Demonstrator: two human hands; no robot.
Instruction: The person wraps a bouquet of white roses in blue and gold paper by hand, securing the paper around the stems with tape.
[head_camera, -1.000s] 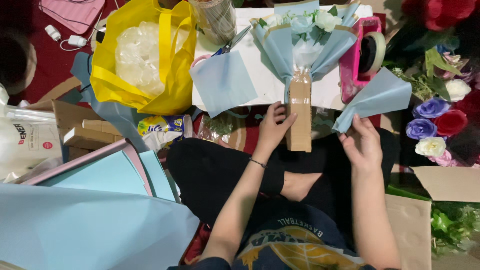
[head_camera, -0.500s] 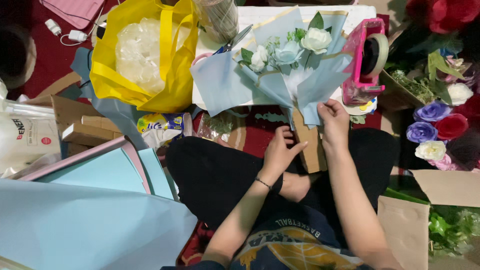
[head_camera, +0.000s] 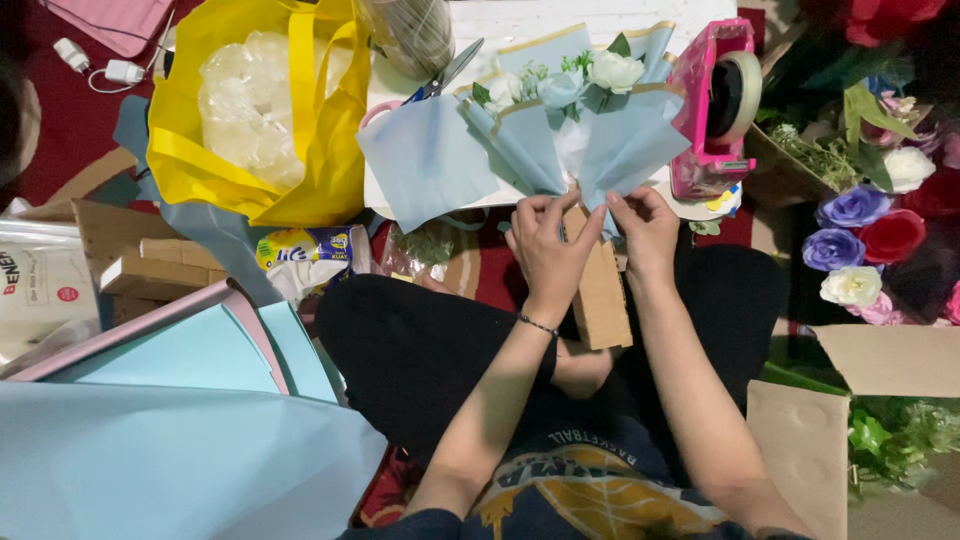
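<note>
A small bouquet (head_camera: 575, 125) of white and pale blue artificial flowers, wrapped in light blue paper with gold edges, leans on a white low table (head_camera: 520, 20). Its stem is cased in a brown cardboard handle (head_camera: 600, 295) that rests on my lap. My left hand (head_camera: 548, 250) and my right hand (head_camera: 645, 225) both pinch the blue wrapping at the bouquet's neck, just above the handle. A loose blue sheet (head_camera: 425, 160) hangs off the table to the left of the bouquet.
A pink tape dispenser (head_camera: 715, 110) stands right of the bouquet. Scissors (head_camera: 445, 75) lie on the table. A yellow bag (head_camera: 265, 110) of clear wrap sits at left, blue paper sheets (head_camera: 170, 450) at lower left, artificial flowers (head_camera: 870, 235) at right, cardboard pieces (head_camera: 885, 360) nearby.
My right hand brought a blue sheet in from the right and laid it around the bouquet. My left hand dropped away, then rose again; both hands now pinch the wrapping at the neck.
</note>
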